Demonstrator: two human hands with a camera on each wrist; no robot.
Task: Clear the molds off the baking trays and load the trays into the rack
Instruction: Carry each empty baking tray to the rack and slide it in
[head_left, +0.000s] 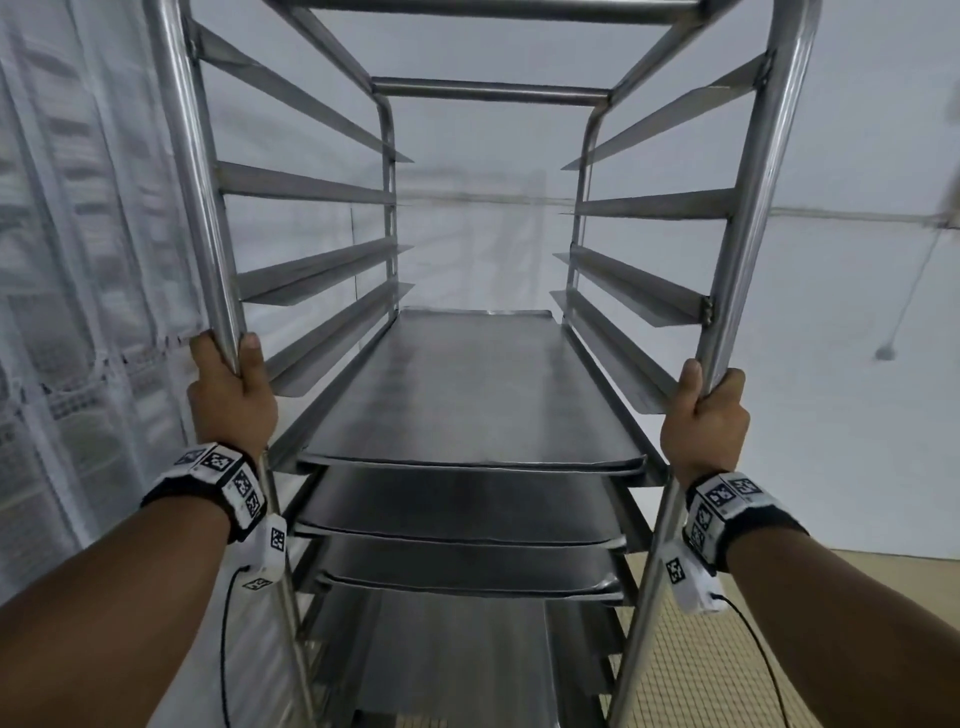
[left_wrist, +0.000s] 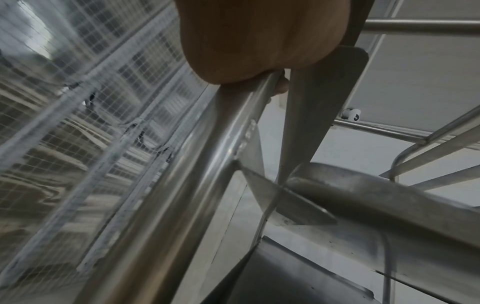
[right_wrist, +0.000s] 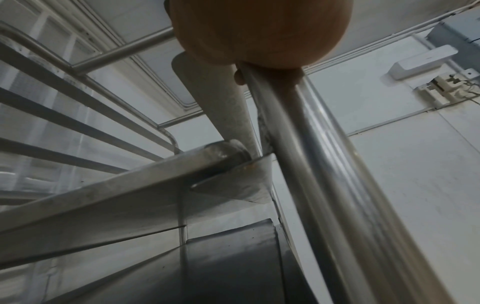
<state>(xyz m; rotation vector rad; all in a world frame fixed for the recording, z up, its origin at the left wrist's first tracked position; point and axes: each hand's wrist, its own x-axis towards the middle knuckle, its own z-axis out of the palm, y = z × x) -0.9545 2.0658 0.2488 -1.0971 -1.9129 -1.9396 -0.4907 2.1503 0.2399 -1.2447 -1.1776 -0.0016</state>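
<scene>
White wall (head_left: 857, 130) fills the room behind and to the right; a thin line runs across it and a cord hangs down to a small dark fitting. On the left hangs a sheer white curtain (head_left: 78, 260) with a grid weave, clearest in the left wrist view. Tan floor (head_left: 691, 649) with a fine grid pattern shows at lower right. The right wrist view takes in the ceiling and a white box (right_wrist: 423, 61) mounted high on the wall, with cables beside it.

Steel rack (head_left: 488, 91) stands upright straight ahead, angled runners along both sides. 3 trays (head_left: 467, 395) sit on the runners, stacked one slot above the next, flat and bare; the 4 runner pairs above them hold nothing. Lower down more metal shows, too dim to tell apart.

Left hand (head_left: 231, 395) wraps the front left post, thumb up along the tube. Right hand (head_left: 704, 415) wraps the front right post likewise. Both wrists carry bands (head_left: 223, 483) printed with black-and-white square codes; no readable writing anywhere.
</scene>
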